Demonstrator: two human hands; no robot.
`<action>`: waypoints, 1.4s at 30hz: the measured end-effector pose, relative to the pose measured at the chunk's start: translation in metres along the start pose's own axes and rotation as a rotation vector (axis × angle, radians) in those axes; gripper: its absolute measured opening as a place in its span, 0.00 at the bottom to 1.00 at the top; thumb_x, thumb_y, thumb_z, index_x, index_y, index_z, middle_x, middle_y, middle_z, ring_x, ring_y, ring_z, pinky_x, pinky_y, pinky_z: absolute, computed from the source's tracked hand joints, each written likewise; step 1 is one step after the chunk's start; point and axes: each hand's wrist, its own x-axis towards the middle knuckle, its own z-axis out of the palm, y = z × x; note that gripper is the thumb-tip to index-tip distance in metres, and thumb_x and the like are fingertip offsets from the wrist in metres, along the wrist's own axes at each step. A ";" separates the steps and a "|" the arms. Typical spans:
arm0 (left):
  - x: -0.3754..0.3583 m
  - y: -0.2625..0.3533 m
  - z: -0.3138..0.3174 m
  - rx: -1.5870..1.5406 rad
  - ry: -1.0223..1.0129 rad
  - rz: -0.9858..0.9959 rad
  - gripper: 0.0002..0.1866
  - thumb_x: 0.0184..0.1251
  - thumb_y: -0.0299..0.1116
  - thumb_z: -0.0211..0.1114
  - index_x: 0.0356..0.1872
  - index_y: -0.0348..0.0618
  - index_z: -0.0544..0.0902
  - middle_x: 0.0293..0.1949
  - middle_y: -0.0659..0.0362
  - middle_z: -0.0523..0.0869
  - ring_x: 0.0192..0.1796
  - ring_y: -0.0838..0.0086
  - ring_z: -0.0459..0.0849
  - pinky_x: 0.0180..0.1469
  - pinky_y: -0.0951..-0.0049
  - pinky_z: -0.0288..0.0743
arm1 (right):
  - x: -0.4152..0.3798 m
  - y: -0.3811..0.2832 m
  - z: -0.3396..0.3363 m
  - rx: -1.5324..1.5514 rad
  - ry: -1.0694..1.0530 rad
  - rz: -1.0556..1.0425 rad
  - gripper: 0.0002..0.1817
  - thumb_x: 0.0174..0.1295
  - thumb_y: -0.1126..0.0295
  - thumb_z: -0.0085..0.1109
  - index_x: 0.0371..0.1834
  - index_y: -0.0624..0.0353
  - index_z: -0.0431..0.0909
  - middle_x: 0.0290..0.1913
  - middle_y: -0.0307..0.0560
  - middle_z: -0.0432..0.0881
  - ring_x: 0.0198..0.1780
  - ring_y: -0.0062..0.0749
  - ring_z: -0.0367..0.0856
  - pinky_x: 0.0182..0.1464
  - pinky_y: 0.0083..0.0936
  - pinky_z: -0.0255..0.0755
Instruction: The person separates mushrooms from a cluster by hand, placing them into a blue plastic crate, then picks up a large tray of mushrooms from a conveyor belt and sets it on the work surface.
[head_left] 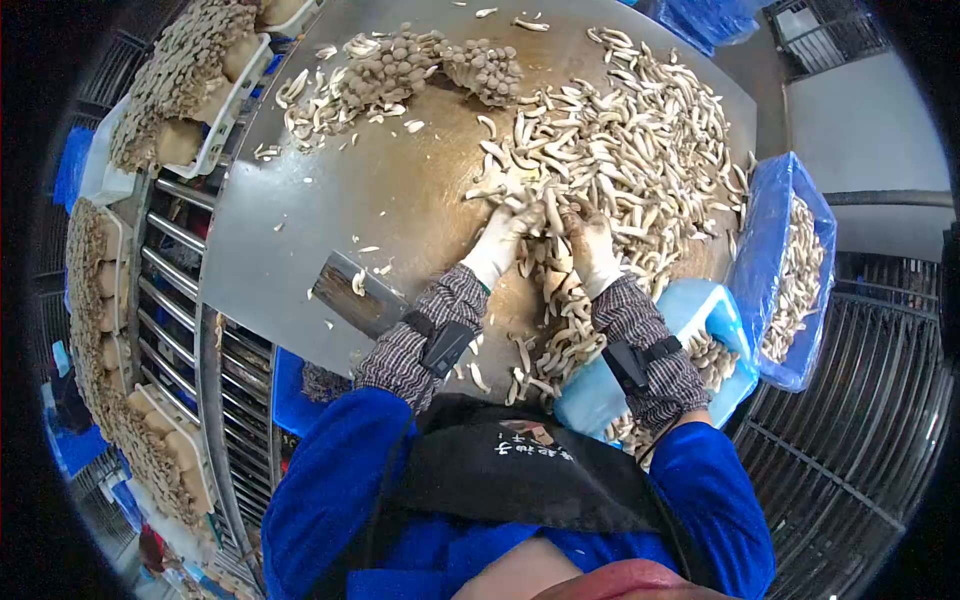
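Both hands wear pale, soiled gloves and work close together at the near edge of a heap of loose mushrooms (pixel 640 150) on a metal table (pixel 300 220). My left hand (pixel 503 243) has its fingers curled round mushrooms at the heap's left side. Just right of it, my right hand (pixel 591 247) is closed on mushrooms too, its fingertips partly hidden among the stems. Loose mushrooms lie between the hands and trail down toward my apron. A flat, rectangular metal blade (pixel 358 292) lies left of my left forearm, with a mushroom piece on it.
Uncut mushroom clusters (pixel 400 70) sit at the table's far side. A light-blue-lined container (pixel 590 395) and a blue-lined crate (pixel 745 270), both holding mushrooms, stand at the right. On the left are a roller conveyor (pixel 175 240) and trays of mushroom blocks (pixel 225 110).
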 end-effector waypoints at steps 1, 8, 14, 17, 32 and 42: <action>-0.013 -0.001 0.014 -0.017 0.063 0.047 0.17 0.67 0.29 0.65 0.55 0.38 0.76 0.45 0.61 0.84 0.52 0.76 0.81 0.55 0.76 0.76 | 0.000 0.008 0.005 0.002 0.032 -0.032 0.16 0.65 0.74 0.58 0.55 0.68 0.77 0.38 0.45 0.84 0.33 0.23 0.79 0.35 0.20 0.74; -0.018 0.006 0.012 0.006 0.143 -0.031 0.20 0.68 0.27 0.64 0.60 0.36 0.77 0.51 0.56 0.85 0.48 0.71 0.86 0.48 0.71 0.82 | -0.005 0.023 -0.023 -0.302 0.199 0.002 0.23 0.68 0.67 0.56 0.62 0.69 0.70 0.39 0.58 0.80 0.37 0.41 0.78 0.44 0.35 0.74; -0.024 0.010 -0.018 0.529 0.508 -0.003 0.15 0.70 0.38 0.65 0.48 0.35 0.82 0.34 0.60 0.84 0.37 0.76 0.82 0.39 0.74 0.76 | 0.012 0.058 -0.053 -0.264 0.124 -0.026 0.24 0.66 0.60 0.58 0.53 0.76 0.73 0.38 0.69 0.83 0.38 0.48 0.83 0.42 0.40 0.76; -0.028 0.031 -0.024 0.553 0.357 -0.219 0.16 0.72 0.36 0.59 0.46 0.30 0.78 0.42 0.54 0.83 0.41 0.75 0.77 0.43 0.71 0.76 | -0.005 0.000 -0.056 -0.561 0.089 0.117 0.28 0.68 0.63 0.54 0.69 0.67 0.67 0.47 0.60 0.85 0.47 0.44 0.85 0.52 0.30 0.75; 0.058 0.086 -0.045 1.538 0.097 0.205 0.54 0.55 0.58 0.72 0.74 0.33 0.56 0.69 0.35 0.66 0.70 0.49 0.69 0.70 0.59 0.66 | 0.017 0.001 0.012 -1.377 -0.301 -0.457 0.25 0.57 0.76 0.52 0.62 0.62 0.71 0.54 0.65 0.76 0.52 0.54 0.79 0.52 0.45 0.73; 0.197 0.123 -0.105 0.722 0.380 0.415 0.55 0.59 0.62 0.69 0.73 0.25 0.56 0.71 0.42 0.68 0.71 0.59 0.67 0.73 0.66 0.57 | 0.002 -0.025 -0.056 -0.568 -0.109 0.062 0.19 0.66 0.68 0.63 0.57 0.64 0.76 0.44 0.54 0.86 0.36 0.32 0.85 0.37 0.28 0.79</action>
